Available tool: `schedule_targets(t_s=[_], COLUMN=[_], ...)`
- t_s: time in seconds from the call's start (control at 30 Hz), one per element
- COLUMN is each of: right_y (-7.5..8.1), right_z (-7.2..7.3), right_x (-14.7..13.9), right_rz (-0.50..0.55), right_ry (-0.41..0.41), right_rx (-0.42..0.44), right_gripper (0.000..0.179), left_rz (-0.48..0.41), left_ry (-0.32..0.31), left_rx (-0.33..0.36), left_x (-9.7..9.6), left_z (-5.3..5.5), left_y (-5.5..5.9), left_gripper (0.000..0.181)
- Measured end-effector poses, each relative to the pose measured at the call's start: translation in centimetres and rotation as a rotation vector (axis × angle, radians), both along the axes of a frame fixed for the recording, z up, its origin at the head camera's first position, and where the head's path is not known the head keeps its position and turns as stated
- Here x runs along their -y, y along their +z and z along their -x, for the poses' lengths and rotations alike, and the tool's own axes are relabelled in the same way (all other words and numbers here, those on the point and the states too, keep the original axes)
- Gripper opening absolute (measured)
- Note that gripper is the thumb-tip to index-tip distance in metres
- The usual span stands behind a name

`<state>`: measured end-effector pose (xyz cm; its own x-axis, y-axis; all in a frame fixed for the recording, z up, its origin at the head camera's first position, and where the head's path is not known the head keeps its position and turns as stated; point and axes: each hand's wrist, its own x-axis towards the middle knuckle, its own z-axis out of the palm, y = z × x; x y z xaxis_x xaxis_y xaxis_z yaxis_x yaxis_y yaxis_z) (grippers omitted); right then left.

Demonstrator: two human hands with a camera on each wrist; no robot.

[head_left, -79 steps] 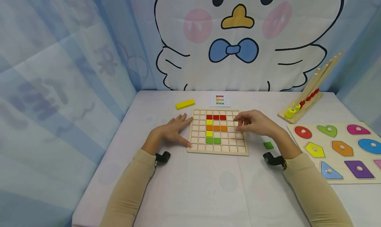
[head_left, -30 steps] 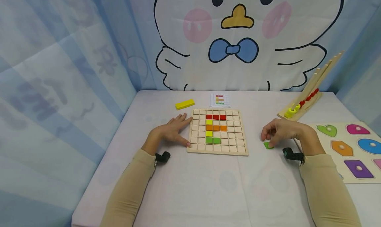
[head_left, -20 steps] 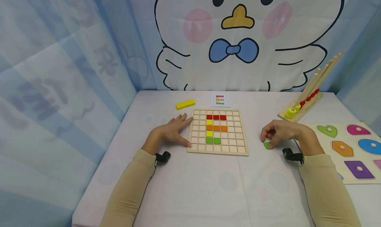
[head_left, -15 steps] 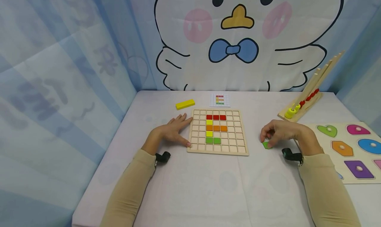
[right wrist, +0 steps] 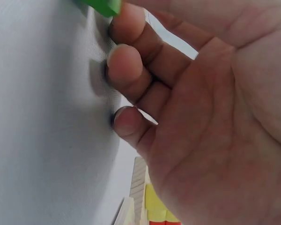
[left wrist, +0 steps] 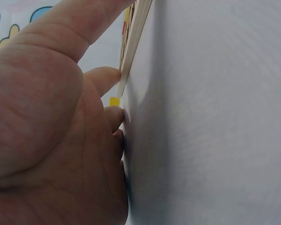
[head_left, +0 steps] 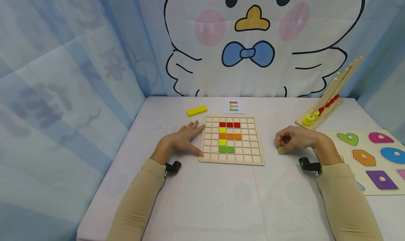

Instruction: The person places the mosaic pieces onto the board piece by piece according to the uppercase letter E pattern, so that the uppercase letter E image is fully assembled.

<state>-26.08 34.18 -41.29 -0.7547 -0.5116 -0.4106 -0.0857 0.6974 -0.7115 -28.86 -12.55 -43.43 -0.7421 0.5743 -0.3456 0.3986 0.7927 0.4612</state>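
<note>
A wooden grid board (head_left: 247, 151) lies mid-table, with red, yellow, orange and green square tiles set in some of its cells. My left hand (head_left: 183, 139) is spread flat against the board's left side, thumb at the lower corner and forefinger higher up. To the right of the board, my right hand (head_left: 299, 141) pinches a loose green tile (head_left: 280, 150) between thumb and fingers, low over the tabletop. Seen from the right wrist, the green tile (right wrist: 106, 5) appears tilted at the fingertips, partly cut off by the frame; the other fingers curl near the cloth.
Behind the board are a small pattern card (head_left: 233, 106) and a yellow bar (head_left: 197, 110). A wooden stand with beads (head_left: 329, 102) leans at the back right. A knobbed shape puzzle (head_left: 364, 142) lies at the right, partly behind my right forearm.
My right hand moved from the board's right edge out to the green tile, took hold of it and has tipped it up, shifting slightly left. The left hand stays put.
</note>
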Motion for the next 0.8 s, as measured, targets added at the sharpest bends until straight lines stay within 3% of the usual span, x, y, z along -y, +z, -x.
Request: schedule_targets(t_s=[0.17,0.4,0.8], right_y=[-0.2,-0.6,-0.5], right_z=[0.0,0.1,0.2], right_x=[0.2,0.5,1.6], right_rz=[0.03,0.123,0.225], right_ry=[-0.045,-0.132,-0.172], right_rx=[-0.1,-0.071,-0.17], right_gripper=[0.021,0.014,0.019], left_rz=[-0.002,-0.002,0.006], left_ry=[-0.001,-0.004,-0.003], left_rx=[-0.006,-0.004,-0.003], left_x=[0.0,0.0,0.0], left_z=[0.0,0.0,0.0], left_y=[-0.1,-0.1,-0.1], left_gripper=[0.123,0.123,0.123])
